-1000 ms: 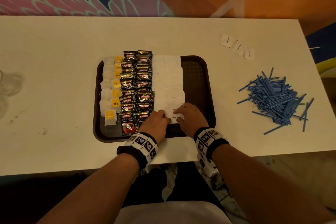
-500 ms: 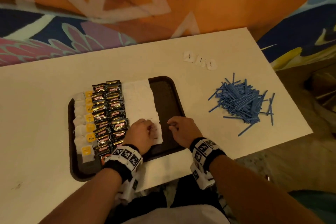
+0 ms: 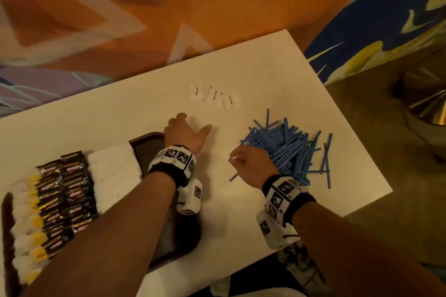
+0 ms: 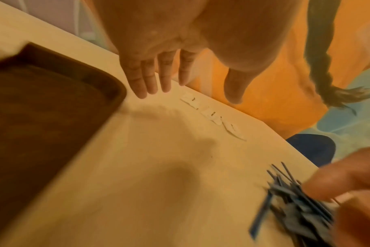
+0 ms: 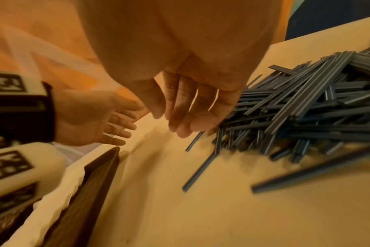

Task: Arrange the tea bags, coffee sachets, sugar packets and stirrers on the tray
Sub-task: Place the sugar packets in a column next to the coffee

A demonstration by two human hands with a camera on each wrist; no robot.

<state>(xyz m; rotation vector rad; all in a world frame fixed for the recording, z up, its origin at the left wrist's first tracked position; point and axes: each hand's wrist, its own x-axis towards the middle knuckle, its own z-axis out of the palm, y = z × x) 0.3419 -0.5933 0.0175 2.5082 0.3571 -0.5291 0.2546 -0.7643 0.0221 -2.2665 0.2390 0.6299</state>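
The brown tray point(image 3: 147, 144) holds rows of tea bags point(image 3: 29, 224), coffee sachets point(image 3: 65, 190) and white sugar packets point(image 3: 113, 176); its right strip is bare. My left hand point(image 3: 187, 131) hovers open with spread fingers just past the tray's far right corner point(image 4: 116, 93), holding nothing. Three loose sugar packets point(image 3: 213, 97) lie beyond it near the table's far edge. My right hand point(image 3: 246, 164) is open, its relaxed fingertips point(image 5: 180, 123) touching the left edge of the blue stirrer pile point(image 3: 289, 149). One stirrer point(image 3: 233, 177) lies apart beside that hand.
The white table point(image 3: 241, 205) ends close behind the loose packets and just right of the stirrers. A painted wall stands behind it. A shiny metal object point(image 3: 424, 103) sits on the floor at the right.
Both hands have left the sugar packets on the tray and moved right: the left toward the loose packets, the right to the stirrer pile. The head view swung right.
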